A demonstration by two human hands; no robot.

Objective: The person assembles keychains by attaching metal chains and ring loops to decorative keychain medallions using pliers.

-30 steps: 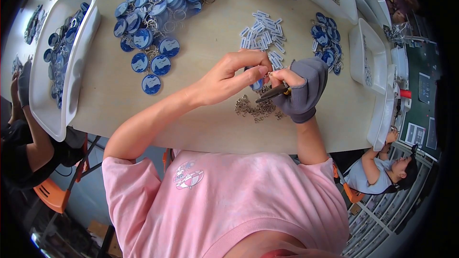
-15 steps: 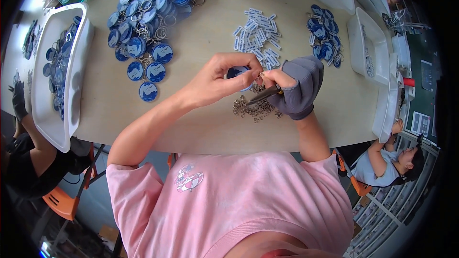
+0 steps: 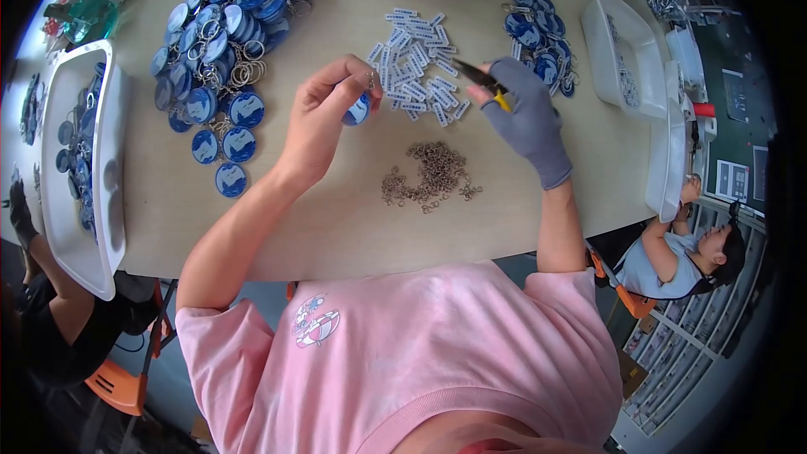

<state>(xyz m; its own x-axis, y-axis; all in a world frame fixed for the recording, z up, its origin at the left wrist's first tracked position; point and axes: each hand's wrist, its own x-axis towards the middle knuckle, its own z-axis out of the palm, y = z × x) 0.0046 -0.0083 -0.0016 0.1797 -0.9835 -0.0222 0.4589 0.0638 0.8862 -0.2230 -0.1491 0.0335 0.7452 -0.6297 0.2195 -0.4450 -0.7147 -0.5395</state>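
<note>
A blue round key-ring pendant (image 3: 357, 109) hangs from the pinched thumb and fingers of my bare left hand (image 3: 313, 118), with a small metal link at its top. My right hand (image 3: 530, 122), in a grey glove with bare fingertips, grips pliers (image 3: 477, 76) with dark jaws and a yellow handle part. The jaws point up and to the left, over the edge of a heap of small white printed tags (image 3: 412, 59). Small metal rings (image 3: 437, 170) lie in a loose pile below and between my hands.
Many blue round key rings (image 3: 239, 109) are heaped at the left, and a smaller group (image 3: 546, 42) lies at the right. White trays (image 3: 118, 176) (image 3: 651, 88) stand at both sides. One person sits at the right (image 3: 664, 261); another's gloved hand (image 3: 21, 210) shows at far left.
My hands have moved apart: the left went left with the pendant, the right went up with the pliers. The pliers have swung from pointing down-left to up-left. The view has shifted slightly.
</note>
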